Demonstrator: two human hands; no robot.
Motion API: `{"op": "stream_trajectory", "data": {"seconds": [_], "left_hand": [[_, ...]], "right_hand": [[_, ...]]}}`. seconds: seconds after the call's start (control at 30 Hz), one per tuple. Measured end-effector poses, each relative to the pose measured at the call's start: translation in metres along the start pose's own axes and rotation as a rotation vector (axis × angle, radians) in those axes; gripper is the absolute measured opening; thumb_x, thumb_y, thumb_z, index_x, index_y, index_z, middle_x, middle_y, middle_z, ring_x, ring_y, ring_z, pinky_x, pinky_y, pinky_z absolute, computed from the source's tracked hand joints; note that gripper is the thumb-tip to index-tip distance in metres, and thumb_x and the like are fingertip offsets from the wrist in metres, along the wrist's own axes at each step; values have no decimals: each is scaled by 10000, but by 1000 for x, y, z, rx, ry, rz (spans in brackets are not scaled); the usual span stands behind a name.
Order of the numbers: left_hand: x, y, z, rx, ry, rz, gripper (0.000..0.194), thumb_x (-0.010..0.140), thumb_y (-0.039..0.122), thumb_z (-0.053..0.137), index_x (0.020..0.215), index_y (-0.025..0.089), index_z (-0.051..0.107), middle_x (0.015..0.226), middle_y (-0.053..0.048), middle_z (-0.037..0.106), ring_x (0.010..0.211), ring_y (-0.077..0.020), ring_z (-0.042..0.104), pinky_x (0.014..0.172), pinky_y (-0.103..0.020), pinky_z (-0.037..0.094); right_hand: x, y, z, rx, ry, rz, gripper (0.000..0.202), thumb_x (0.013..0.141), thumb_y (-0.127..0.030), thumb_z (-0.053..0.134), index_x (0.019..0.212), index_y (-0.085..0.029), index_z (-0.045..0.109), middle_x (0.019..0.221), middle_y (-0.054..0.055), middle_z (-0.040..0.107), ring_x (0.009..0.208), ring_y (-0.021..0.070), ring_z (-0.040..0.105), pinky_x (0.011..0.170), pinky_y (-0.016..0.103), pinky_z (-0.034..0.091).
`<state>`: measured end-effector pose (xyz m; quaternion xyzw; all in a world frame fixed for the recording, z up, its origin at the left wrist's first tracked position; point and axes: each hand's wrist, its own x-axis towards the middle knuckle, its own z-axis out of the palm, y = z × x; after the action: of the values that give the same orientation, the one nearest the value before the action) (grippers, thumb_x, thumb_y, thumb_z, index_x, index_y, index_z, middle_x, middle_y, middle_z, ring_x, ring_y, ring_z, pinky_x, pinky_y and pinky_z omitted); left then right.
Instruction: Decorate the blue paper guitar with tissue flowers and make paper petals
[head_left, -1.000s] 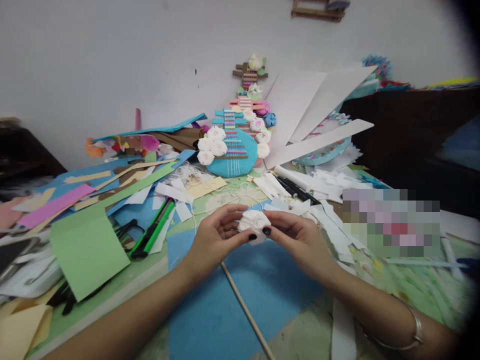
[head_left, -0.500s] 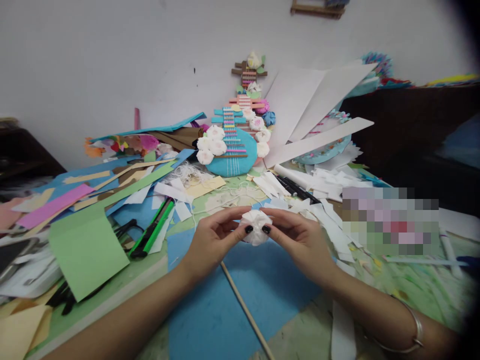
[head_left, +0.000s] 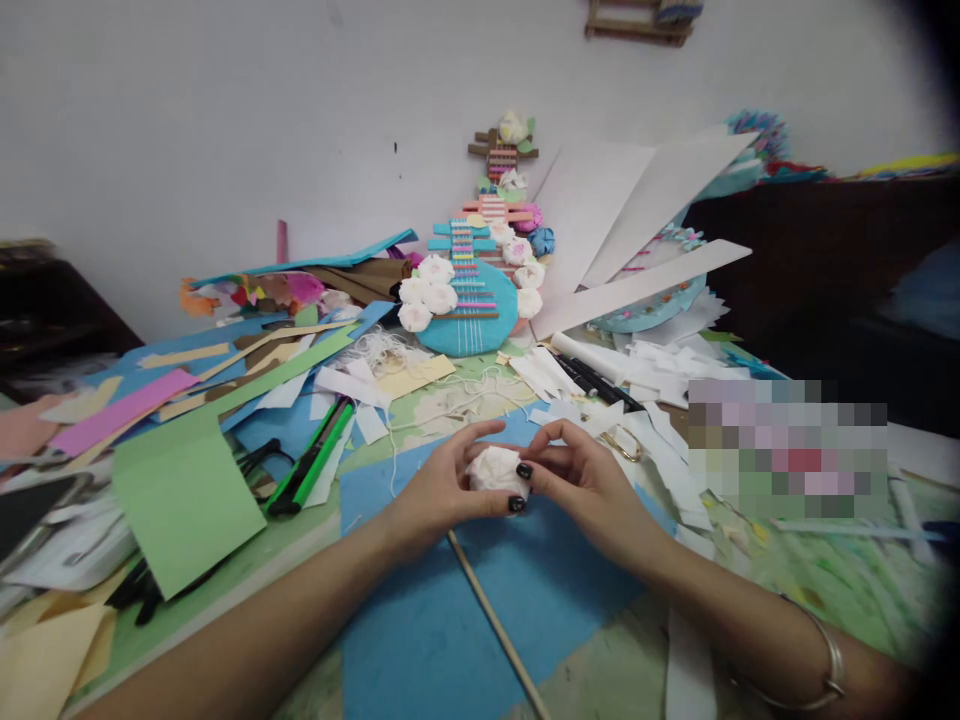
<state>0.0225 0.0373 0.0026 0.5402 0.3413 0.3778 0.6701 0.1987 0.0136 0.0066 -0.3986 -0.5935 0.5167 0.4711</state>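
Observation:
A white crumpled-paper flower (head_left: pixel 493 470) is held between my two hands, above a blue paper sheet (head_left: pixel 480 600). My left hand (head_left: pixel 450 475) curls around its left side, with the thumb laid along the bottom edge. From the right, my right hand (head_left: pixel 581 475) pinches the flower's edge with thumb and bent fingers. Some of the fingertips behind the flower are hidden. A thin wooden stick (head_left: pixel 495 625) lies slantwise on the blue sheet, its upper end close under my left hand.
Left of my hands lie a green box cutter (head_left: pixel 311 460), black scissors (head_left: pixel 262 455) and a green paper sheet (head_left: pixel 184 500). Paper-flower-decorated craft instruments (head_left: pixel 472 310) stand against the wall. Black markers (head_left: pixel 589 375) and white paper strips (head_left: pixel 667 460) lie to the right.
The flower has tilted and shifted slightly left and down. My left thumb has slid under its lower edge, while my right fingers have lifted and bent at its right side.

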Motion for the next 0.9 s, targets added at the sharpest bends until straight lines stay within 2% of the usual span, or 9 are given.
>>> {"op": "stream_trajectory", "data": {"seconds": [0.1,0.2,0.3,0.4,0.5,0.6,0.7,0.8,0.9], "left_hand": [[2,1,-3,28,29,-47,568,571,181,798,1104,153,603,904,-73,690,761,-169,649,672,-245,493],[5,9,-7,-73,146,-28,445,574,198,796,984,124,638,913,-86,695,781,-173,660,704,-251,496],[8,17,-13,-170,289,24,364,579,174,786,905,102,641,864,-79,697,774,-148,657,709,-222,500],[9,21,-18,-268,362,52,323,577,107,758,872,101,627,881,-74,694,803,-138,654,761,-227,513],[11,22,-22,-308,351,47,317,568,37,717,862,101,615,909,-79,691,835,-153,660,799,-246,523],[13,24,-30,-318,357,83,311,568,8,691,852,101,603,885,-73,691,831,-158,669,810,-246,525],[15,25,-40,-328,400,143,301,565,9,687,832,107,587,841,-62,688,816,-158,672,809,-246,523],[17,21,-48,-301,435,176,326,548,19,689,836,121,574,848,-59,685,804,-149,663,793,-249,521],[21,12,-52,-216,452,176,337,542,61,682,849,135,564,833,-46,673,773,-152,646,747,-269,523]], "right_hand": [[0,-1,-3,-168,35,-34,147,843,-337,547,845,-200,494,723,3,630,681,135,593,625,258,438],[-3,-6,-3,-441,133,-99,143,847,-316,523,771,-194,525,667,-1,577,611,123,516,573,254,384],[-10,-13,5,-631,-75,-138,164,813,-312,560,707,-188,541,659,-1,554,606,121,477,571,252,365],[-20,-16,16,-815,-359,-131,304,702,-463,671,745,-181,563,771,29,587,749,178,517,730,328,406],[-27,-15,25,-971,-422,-123,321,664,-451,697,768,-183,557,848,50,595,847,231,521,869,454,356],[-28,-13,28,-1044,-393,-145,43,743,-231,569,735,-199,542,788,40,602,804,210,533,819,427,376],[-19,-16,27,-1169,-363,-174,78,734,-141,506,717,-202,552,743,55,611,754,208,540,730,392,388],[-11,-34,21,-1272,-304,-208,131,730,-95,498,715,-193,584,724,69,618,722,204,542,673,366,382],[-24,-61,9,-1150,-122,-337,45,747,-196,599,777,-216,626,741,55,614,708,198,539,671,358,405]]}}
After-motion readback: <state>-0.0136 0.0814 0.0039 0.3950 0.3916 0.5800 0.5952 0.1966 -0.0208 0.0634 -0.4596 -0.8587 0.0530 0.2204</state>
